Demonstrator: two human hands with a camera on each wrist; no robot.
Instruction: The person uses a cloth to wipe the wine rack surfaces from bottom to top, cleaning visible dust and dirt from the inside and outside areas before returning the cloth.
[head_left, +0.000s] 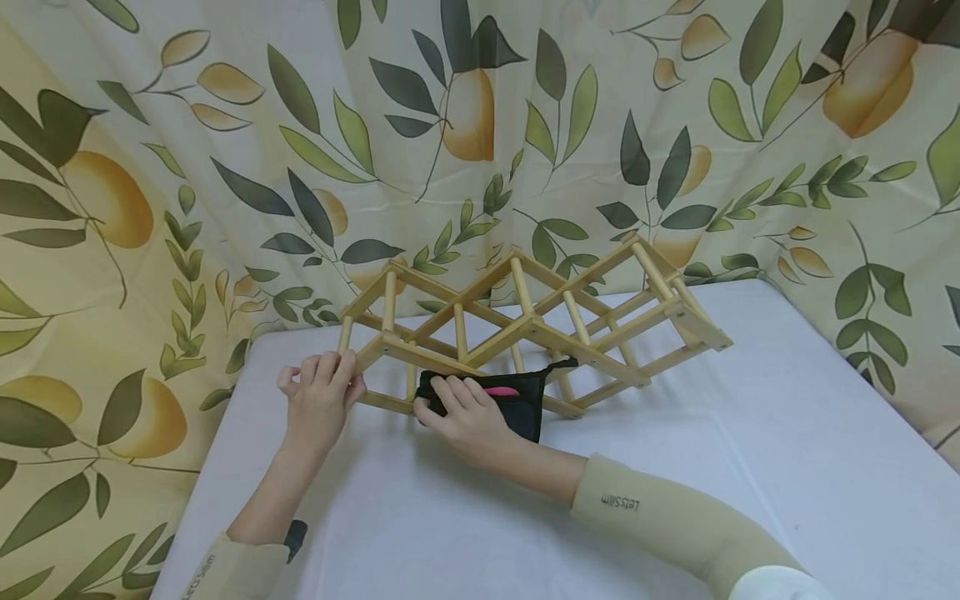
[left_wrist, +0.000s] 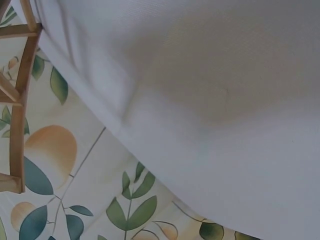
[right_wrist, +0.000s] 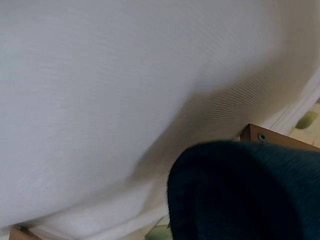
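A folding wooden lattice rack (head_left: 532,327) stands on the table in the head view, its slats crossing in a zigzag joined by round dowels. My left hand (head_left: 318,404) grips the rack's left end with curled fingers. In front of the rack is a black zippered pouch (head_left: 525,408), with something pink (head_left: 501,391) showing along its top. My right hand (head_left: 468,417) holds the pouch by its left part, fingers over the upper edge. Dark cloth (right_wrist: 240,195) fills the lower right of the right wrist view. Part of the rack (left_wrist: 17,120) shows in the left wrist view.
A white cloth covers the table (head_left: 420,533). Behind and to the left hangs a curtain (head_left: 480,208) printed with fruit and leaves, close to the rack's back. A small dark object (head_left: 296,537) sits at the left sleeve's cuff.
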